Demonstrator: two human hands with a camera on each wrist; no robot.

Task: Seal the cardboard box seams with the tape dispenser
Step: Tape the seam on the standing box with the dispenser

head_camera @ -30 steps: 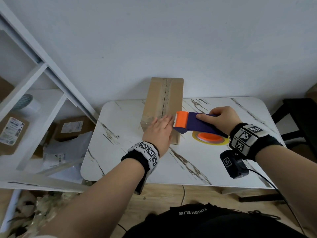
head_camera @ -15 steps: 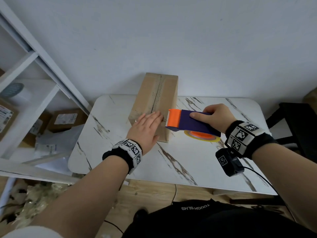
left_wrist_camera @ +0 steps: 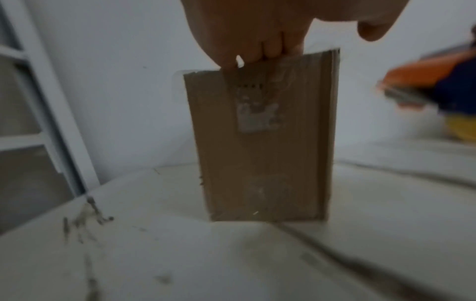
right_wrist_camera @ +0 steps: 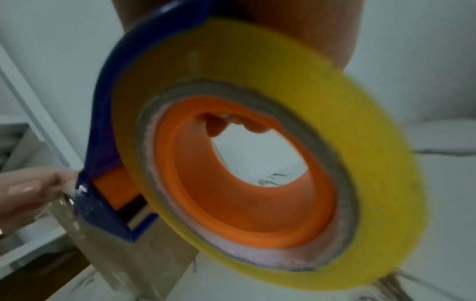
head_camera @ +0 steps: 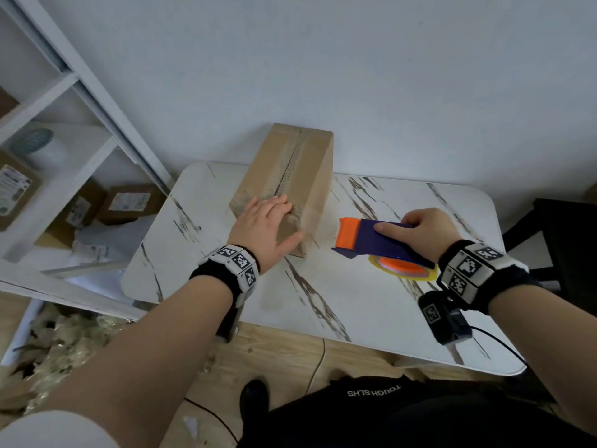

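A tall brown cardboard box (head_camera: 290,176) lies lengthwise on the marble table (head_camera: 355,318), with a taped seam running along its top. My left hand (head_camera: 263,226) presses flat on the near end of the top, thumb down the near face. In the left wrist view the fingers (left_wrist_camera: 257,40) lie over the box (left_wrist_camera: 260,142) top edge, above a tape end stuck to the face. My right hand (head_camera: 420,229) grips the purple and orange tape dispenser (head_camera: 371,242), held above the table just right of the box and apart from it. Its yellow tape roll (right_wrist_camera: 257,142) fills the right wrist view.
A white shelf unit (head_camera: 74,147) with cardboard parcels (head_camera: 129,202) stands at the left. Against the wall sits the far end of the box. A black chair (head_camera: 565,240) stands beyond the table's right edge. Bare table top lies in front of the box and dispenser.
The dispenser has left the box's near end and moved right, away from the box. My left hand has stayed on the near end of the box top.
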